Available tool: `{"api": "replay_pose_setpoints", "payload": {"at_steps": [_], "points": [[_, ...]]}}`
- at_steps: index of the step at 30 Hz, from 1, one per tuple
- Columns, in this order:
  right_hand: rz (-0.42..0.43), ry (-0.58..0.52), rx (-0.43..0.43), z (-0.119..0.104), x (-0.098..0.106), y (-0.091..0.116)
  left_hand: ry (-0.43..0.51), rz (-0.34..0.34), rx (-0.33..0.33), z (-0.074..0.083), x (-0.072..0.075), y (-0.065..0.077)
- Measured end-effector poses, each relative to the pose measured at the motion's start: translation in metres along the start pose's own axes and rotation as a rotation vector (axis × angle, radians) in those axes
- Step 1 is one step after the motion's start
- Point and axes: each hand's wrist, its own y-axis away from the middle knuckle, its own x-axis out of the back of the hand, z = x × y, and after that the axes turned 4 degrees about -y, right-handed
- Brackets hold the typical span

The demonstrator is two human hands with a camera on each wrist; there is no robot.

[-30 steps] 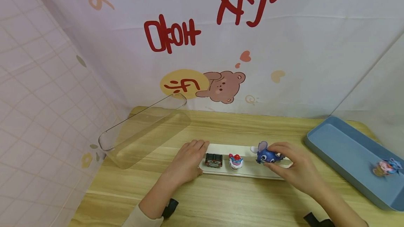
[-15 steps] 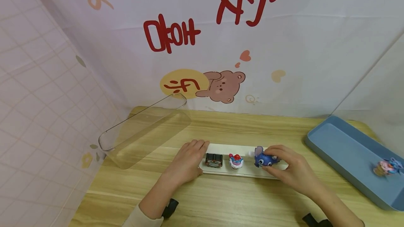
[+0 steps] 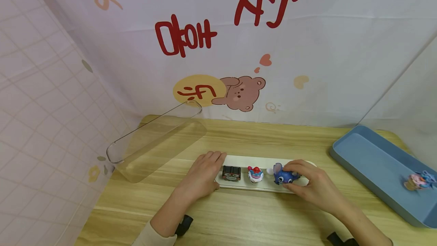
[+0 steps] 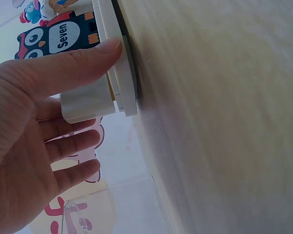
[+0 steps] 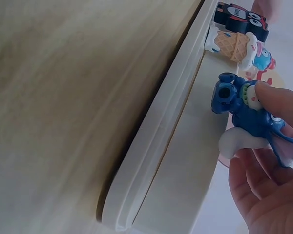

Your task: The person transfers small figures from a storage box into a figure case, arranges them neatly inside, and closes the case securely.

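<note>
My left hand (image 3: 204,173) grips the left end of a long white display base (image 3: 269,188), thumb on its front edge and fingers behind. Nearest to that hand stands a dark owl figurine (image 3: 231,174) with "Seven" on its belly, seen closely in the left wrist view (image 4: 49,39). To its right is an ice-cream-cone figurine (image 3: 255,175) with a blue and red top. My right hand (image 3: 319,185) pinches a blue big-eared figurine (image 3: 282,176) between thumb and fingers, tilted over the base's right part. A rounded white piece (image 5: 241,141) shows on the figurine in the right wrist view.
A clear plastic cover (image 3: 160,147) lies slantwise at the back left. On the right stands a blue-grey tray (image 3: 368,162) with a pink and blue figurine (image 3: 420,180) inside. A printed white cloth (image 3: 327,67) hangs behind the wooden table (image 3: 246,219).
My right hand has moved left and slightly lower over the base with the blue figurine, which has come closer to the ice-cream-cone figurine. My left hand has stayed in place.
</note>
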Motion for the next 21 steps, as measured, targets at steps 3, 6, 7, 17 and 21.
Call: {"api": "replay_pose_setpoints", "payload": {"at_steps": [3, 6, 7, 17, 21], "points": [[-0.003, -0.012, 0.01, -0.0005, -0.0014, 0.0001, -0.003, 0.0, 0.0, -0.0002, -0.0004, 0.0002], [-0.006, -0.02, 0.012, -0.0006, -0.0032, 0.0008, -0.006, -0.001, 0.0, -0.0001, -0.0003, 0.0003], [-0.006, -0.024, 0.013, -0.0005, -0.0038, 0.001, -0.008, -0.001, 0.0, 0.0, -0.0003, 0.0003], [-0.009, -0.008, 0.038, 0.0016, -0.0086, 0.0006, -0.01, 0.001, -0.001, 0.0002, -0.0002, 0.0004], [-0.008, 0.003, 0.031, 0.0011, -0.0095, 0.0003, -0.012, 0.004, -0.002, -0.0001, -0.0005, 0.0002]]}}
